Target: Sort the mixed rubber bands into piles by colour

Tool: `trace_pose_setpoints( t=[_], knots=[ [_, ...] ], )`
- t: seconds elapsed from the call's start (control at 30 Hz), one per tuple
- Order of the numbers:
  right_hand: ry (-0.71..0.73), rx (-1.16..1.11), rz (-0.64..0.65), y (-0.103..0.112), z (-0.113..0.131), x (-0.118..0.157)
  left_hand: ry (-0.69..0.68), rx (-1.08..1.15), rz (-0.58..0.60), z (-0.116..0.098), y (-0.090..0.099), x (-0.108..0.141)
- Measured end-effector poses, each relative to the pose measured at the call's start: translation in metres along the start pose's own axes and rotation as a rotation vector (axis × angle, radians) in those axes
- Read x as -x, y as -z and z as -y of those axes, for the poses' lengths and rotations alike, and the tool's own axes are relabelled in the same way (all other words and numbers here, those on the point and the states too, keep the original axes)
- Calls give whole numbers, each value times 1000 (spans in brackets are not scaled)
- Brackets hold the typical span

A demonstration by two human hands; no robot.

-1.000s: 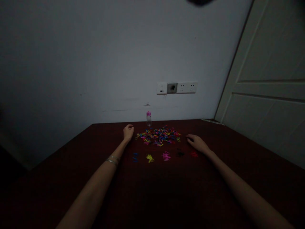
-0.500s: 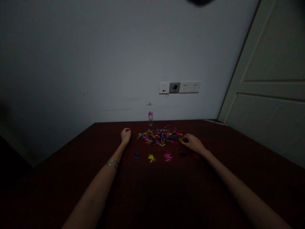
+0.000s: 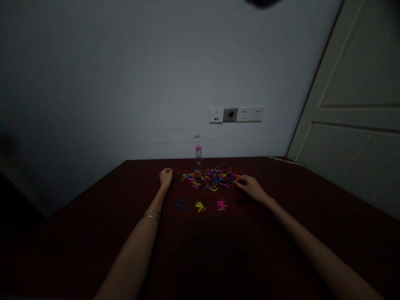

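A loose pile of small coloured loops [image 3: 212, 177], which look like rubber bands, lies on the dark red table. My right hand [image 3: 250, 186] is at the pile's right edge, thumb and forefinger pinched together; whatever is between the fingertips is too small and dim to name. To the left of the pile my left hand [image 3: 166, 177] rests on the table, fingers curled in, with nothing showing in it. Nearer me are sorted little groups: blue bands [image 3: 181, 205], yellow bands [image 3: 200, 206], pink bands [image 3: 221, 204] and dark bands [image 3: 241, 202], the last hardly visible.
Behind the pile stands a small clear bottle [image 3: 199, 156] with a pink top. The table [image 3: 200, 250] meets a pale wall [image 3: 156, 83] carrying sockets [image 3: 250, 114]. A white panelled door [image 3: 356, 137] is on the right. The light is dim.
My right hand has shifted slightly left at the pile's edge, and its thumb and forefinger have come closer together. The left hand stays in place on the table.
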State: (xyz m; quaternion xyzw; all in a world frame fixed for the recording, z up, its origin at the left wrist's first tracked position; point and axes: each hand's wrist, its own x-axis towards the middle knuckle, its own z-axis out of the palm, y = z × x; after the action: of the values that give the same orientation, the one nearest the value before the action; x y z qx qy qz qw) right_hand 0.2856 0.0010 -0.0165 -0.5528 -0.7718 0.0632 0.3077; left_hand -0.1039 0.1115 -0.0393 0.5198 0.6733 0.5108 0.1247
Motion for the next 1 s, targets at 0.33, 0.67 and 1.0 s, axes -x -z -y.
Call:
trace_pose_setpoints(
  t=[0.33,0.67,1.0],
  knots=[
    [392,-149,191,-38,107,-14,-14,-9,50,3,-1,-1],
    [437,-165,264,-52,113,-19,-65,-57,94,4,-3,-1],
    [214,-174,64,-10,42,-19,-83,-132,129,3,-4,0]
  ],
)
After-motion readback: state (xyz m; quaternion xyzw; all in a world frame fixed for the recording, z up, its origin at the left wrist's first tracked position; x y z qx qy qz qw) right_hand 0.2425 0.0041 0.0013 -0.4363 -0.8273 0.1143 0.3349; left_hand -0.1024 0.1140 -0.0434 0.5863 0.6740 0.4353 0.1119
